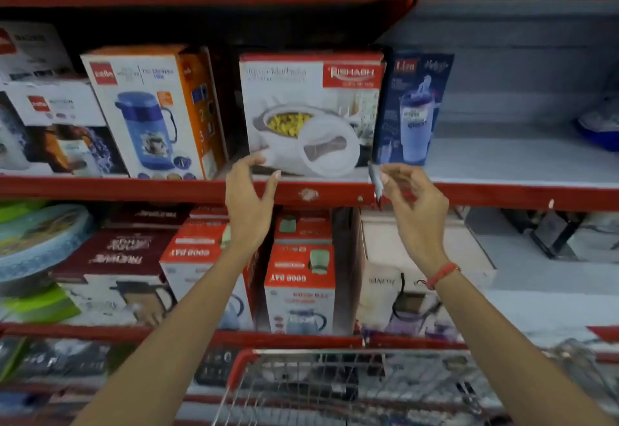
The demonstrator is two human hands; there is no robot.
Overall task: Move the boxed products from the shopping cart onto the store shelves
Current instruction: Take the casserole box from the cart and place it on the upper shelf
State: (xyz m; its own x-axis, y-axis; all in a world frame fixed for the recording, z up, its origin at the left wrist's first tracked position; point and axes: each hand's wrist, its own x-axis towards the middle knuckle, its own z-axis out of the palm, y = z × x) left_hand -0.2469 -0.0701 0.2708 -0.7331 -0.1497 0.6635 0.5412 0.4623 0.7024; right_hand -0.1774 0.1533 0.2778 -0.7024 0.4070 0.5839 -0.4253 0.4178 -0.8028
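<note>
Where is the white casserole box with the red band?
The casserole box stands on the upper shelf, centre of view, between the orange flask box and the dark blue tumbler box.

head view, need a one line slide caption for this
Both open hands, left hand and right hand, hover at the shelf edge below the red-and-white casserole box, shopping cart below.

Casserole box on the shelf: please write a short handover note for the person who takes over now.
Left hand: open, empty, fingers at the lower left corner of the white casserole box.
Right hand: open, empty, just off its lower right corner.
The box stands upright on the red shelf, between the orange flask box and the blue tumbler box.
Done: this box is shelved.
Left: check the shopping cart; its contents are too blurred to tell.
</note>
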